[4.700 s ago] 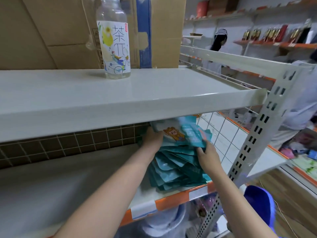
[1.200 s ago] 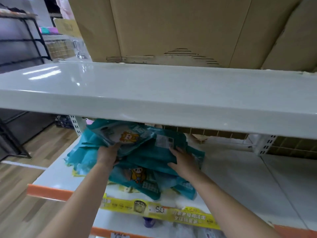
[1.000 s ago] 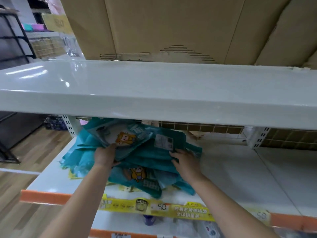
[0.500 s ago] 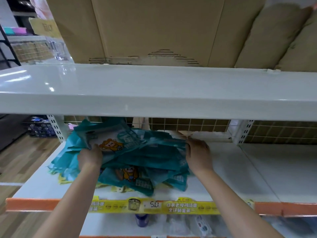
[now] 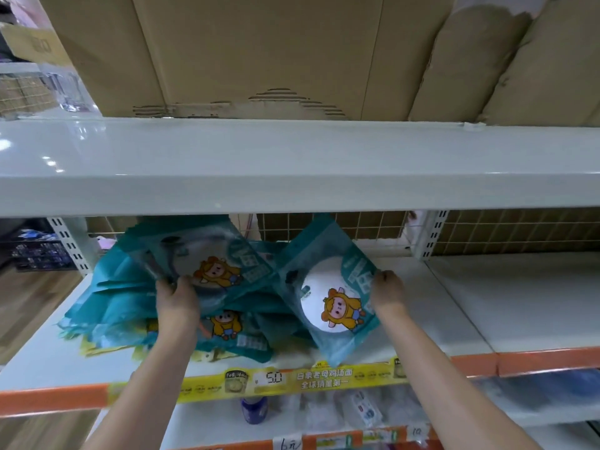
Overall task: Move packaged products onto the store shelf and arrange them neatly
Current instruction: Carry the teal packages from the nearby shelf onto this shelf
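Note:
A loose pile of teal packets (image 5: 117, 306) with a cartoon figure lies on the white middle shelf (image 5: 454, 316), under the upper shelf board. My left hand (image 5: 177, 305) grips the lower edge of a tilted teal packet (image 5: 201, 258) on top of the pile. My right hand (image 5: 386, 292) pinches the right edge of a single teal packet (image 5: 328, 293) with a white round window, lifted clear of the pile and tilted. Both forearms reach in from below.
The upper shelf board (image 5: 292, 164) hangs low over the hands, with cardboard boxes (image 5: 259, 50) standing on it. A wire grid back panel (image 5: 503, 232) closes the rear. A yellow price strip (image 5: 276, 380) runs along the front edge. Bare white shelf extends to the right.
My right hand has pulled one packet out of the pile and carried it to the right. My left hand has lifted the top packet's edge. The camera has shifted slightly right and lower.

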